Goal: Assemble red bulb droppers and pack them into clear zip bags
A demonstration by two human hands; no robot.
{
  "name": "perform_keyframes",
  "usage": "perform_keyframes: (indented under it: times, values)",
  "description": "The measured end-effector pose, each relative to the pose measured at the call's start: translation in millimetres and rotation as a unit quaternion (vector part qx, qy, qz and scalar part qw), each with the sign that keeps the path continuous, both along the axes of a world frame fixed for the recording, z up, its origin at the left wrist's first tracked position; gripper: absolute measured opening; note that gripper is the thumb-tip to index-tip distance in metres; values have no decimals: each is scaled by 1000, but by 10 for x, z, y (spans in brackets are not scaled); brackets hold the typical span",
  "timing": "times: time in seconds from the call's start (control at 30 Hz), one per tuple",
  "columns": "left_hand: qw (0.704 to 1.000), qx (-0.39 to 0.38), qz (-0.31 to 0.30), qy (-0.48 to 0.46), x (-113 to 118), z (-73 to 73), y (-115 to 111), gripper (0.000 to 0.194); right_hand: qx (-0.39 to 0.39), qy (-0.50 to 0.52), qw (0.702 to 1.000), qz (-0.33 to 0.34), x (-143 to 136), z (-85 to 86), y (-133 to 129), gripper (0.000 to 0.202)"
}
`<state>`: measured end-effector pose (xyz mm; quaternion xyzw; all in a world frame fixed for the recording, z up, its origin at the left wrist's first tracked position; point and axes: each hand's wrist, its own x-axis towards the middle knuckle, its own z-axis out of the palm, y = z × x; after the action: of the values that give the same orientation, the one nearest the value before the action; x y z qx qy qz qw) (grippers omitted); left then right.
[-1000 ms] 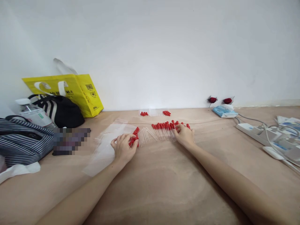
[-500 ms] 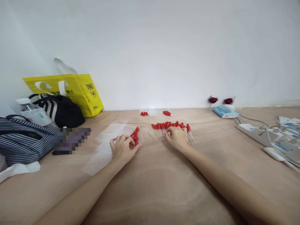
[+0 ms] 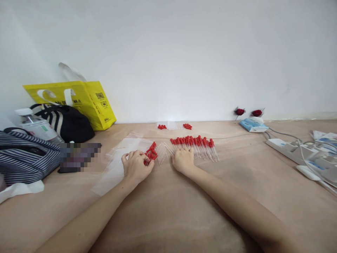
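My left hand (image 3: pixel 137 165) is closed at the near-left edge of a small pile of red rubber dropper bulbs (image 3: pixel 152 153), thumb and forefinger pinched on one of them. Just right of the pile lie several bare glass dropper tubes (image 3: pixel 163 151). My right hand (image 3: pixel 183 161) rests past these tubes, its fingers curled in at the left end of a row of glass droppers with red bulbs (image 3: pixel 204 142). What its fingertips hold, if anything, is hidden. The droppers lie side by side, bulbs pointing away from me.
Clear plastic bags (image 3: pixel 118 158) lie under and left of my left hand. Bags holding red bulbs (image 3: pixel 171 125) sit by the wall. To the left are a yellow bag (image 3: pixel 98 112), a bottle (image 3: pixel 39 128) and a striped pouch (image 3: pixel 31 158); to the right, a tissue pack (image 3: pixel 252 125) and power strip (image 3: pixel 286 151).
My right hand has moved left, from the middle of the dropper row to its left end by the bare tubes. My left hand has shifted slightly left at the bulb pile.
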<state>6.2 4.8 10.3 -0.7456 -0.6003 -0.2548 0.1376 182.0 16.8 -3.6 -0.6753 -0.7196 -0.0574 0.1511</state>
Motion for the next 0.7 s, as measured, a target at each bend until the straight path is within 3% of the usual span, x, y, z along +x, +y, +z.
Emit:
perform_keyframes:
  times: [0.17,0.33,0.53,0.63,0.7]
  values:
    - [993,47,-108,-14,52,17,-98,12,-7,-13,1000,1,65,-10,-122,26]
    - [976,16,-216,-1,118,-7,-198,7,7,-9,999,37,414,-64,-399,21]
    - [968,-13,-252,1,172,-34,-220,14,20,84,988,128,848,-70,-514,14]
    - [955,-34,-294,22,195,-50,-217,24,34,126,976,174,860,-69,-453,16]
    - [949,-46,-310,37,205,-65,-215,19,31,140,970,194,816,-106,-402,17]
